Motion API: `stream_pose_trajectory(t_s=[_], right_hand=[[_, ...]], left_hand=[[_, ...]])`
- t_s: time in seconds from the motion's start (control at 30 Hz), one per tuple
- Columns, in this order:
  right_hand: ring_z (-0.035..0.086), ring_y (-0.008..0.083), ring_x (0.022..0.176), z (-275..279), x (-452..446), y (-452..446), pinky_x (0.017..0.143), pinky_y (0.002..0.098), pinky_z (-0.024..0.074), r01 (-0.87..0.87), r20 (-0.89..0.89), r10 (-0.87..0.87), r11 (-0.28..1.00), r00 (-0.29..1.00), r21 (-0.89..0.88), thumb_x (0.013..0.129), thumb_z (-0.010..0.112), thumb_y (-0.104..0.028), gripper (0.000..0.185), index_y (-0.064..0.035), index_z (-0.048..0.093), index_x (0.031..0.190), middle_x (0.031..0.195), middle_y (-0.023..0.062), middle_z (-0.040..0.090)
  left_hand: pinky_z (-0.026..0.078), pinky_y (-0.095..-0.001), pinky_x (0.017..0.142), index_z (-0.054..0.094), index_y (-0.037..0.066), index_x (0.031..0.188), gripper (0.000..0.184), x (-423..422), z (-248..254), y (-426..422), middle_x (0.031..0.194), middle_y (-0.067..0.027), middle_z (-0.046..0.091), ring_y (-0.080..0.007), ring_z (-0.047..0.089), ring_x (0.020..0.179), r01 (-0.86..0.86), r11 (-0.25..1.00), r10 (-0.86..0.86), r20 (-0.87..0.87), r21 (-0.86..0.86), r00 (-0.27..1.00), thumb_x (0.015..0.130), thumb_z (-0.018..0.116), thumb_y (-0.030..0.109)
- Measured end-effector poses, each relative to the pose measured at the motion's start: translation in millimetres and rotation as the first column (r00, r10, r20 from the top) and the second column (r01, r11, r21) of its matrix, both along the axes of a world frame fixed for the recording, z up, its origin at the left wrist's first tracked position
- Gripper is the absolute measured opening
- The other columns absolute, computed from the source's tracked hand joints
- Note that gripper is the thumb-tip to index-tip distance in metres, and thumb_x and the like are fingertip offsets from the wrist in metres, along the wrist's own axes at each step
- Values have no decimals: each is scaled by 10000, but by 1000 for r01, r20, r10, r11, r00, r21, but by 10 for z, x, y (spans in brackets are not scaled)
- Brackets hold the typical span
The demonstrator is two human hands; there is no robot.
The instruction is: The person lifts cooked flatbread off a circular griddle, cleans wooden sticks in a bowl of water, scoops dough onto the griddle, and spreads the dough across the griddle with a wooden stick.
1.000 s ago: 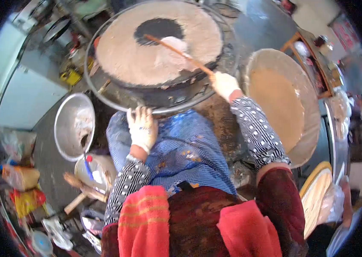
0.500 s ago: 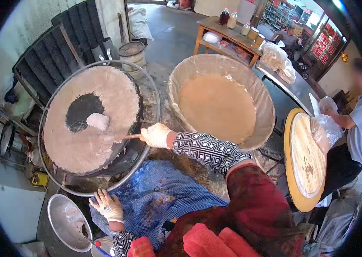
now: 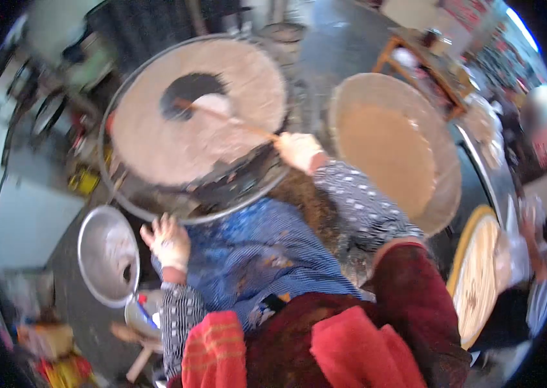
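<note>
My gloved right hand point(image 3: 299, 152) is closed around the end of a thin wooden stick point(image 3: 247, 127), which reaches across a large round griddle point(image 3: 186, 97). Pale batter point(image 3: 150, 145) coats most of the griddle, leaving a dark bare patch off-centre. A whitish lump of batter point(image 3: 214, 103) sits beside that patch, close to the stick. Spread fingers show on my gloved left hand point(image 3: 169, 242), which is at the near edge of the metal ring point(image 3: 222, 213) around the griddle, next to the blue apron point(image 3: 254, 258). Motion blurs the view.
A plastic-lined tub point(image 3: 445, 181) of brown batter stands to the right. A metal basin point(image 3: 86, 258) is at lower left. Far right, a co-worker's arm point(image 3: 531, 242) is by a round board with a stack of thin flatbreads point(image 3: 475, 294). A wooden table point(image 3: 386, 55) stands behind.
The stick now reaches farther over the griddle, to the dark patch by the lump. The camera view has shifted and turned. My left hand stays near the ring's edge.
</note>
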State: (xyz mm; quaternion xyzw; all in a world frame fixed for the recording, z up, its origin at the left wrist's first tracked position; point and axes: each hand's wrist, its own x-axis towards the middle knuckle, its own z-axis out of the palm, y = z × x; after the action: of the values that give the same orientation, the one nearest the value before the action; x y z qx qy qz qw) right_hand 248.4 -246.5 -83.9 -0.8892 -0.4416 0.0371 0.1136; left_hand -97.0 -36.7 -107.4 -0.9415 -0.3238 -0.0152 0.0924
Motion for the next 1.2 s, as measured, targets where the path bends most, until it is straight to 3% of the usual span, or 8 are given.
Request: stream_pose_trajectory(t_s=[0.17,0.4,0.6,0.63,0.7,0.8,0.97,1.2], right_hand=[[683,347,789,-151,173,22,721,466,530,152,23,-151,967,988,-206,963,441,-343,334,-50,598,996,838,191,695],[654,404,743,100,-284,-69,676,514,512,-214,56,219,973,974,-82,973,423,-349,344,-35,562,976,759,224,656],[648,394,751,-315,321,-219,695,501,512,128,220,-99,984,970,-123,968,449,-362,315,-77,572,917,760,195,663],[642,395,733,-260,263,-171,680,506,506,65,282,-34,993,959,-101,964,461,-357,310,-71,567,912,743,195,659],[632,396,704,-150,140,-63,658,513,497,-49,340,68,997,938,-66,958,481,-345,295,-66,567,912,720,196,652],[627,412,716,-279,87,-166,666,525,488,-131,336,158,986,929,-101,955,485,-338,290,-63,576,954,732,206,650],[619,448,747,-159,59,45,692,543,480,-10,200,15,1000,980,-27,962,460,-365,329,-71,607,944,775,228,652],[617,430,731,-559,599,72,633,536,450,-17,351,34,999,936,-51,983,441,-386,380,-59,573,844,754,242,639]], left_hand=[[135,-615,1124,626,119,1217,403,-88,-154,212,1355,-52,554,-279,467,1276,-76,996,76,-8,35,997,862,536,288],[79,-635,1126,602,126,1258,413,-79,-113,445,1396,-39,520,-293,436,1322,-210,977,209,-62,-22,976,890,488,273],[117,-666,1092,604,137,1249,437,-98,-64,705,1418,-75,480,-302,404,1332,-251,968,251,-51,20,967,838,529,267],[147,-653,1077,609,116,1231,444,-35,8,715,1385,-91,506,-296,434,1288,-262,965,262,-90,16,961,815,547,260],[288,-561,966,692,103,787,151,134,154,447,923,-77,648,-279,558,1014,-84,990,34,375,117,926,737,577,186],[333,-487,897,628,131,705,108,379,405,-317,830,-49,637,-242,580,934,145,989,-131,226,-43,965,728,597,232],[218,-598,1128,613,-18,1182,462,535,-545,-964,1259,-191,591,-328,486,1268,137,988,-152,276,74,949,803,549,240],[227,-556,1150,615,4,1193,405,311,-468,-800,1291,-166,573,-305,478,1276,142,989,-146,275,37,950,835,493,151]])
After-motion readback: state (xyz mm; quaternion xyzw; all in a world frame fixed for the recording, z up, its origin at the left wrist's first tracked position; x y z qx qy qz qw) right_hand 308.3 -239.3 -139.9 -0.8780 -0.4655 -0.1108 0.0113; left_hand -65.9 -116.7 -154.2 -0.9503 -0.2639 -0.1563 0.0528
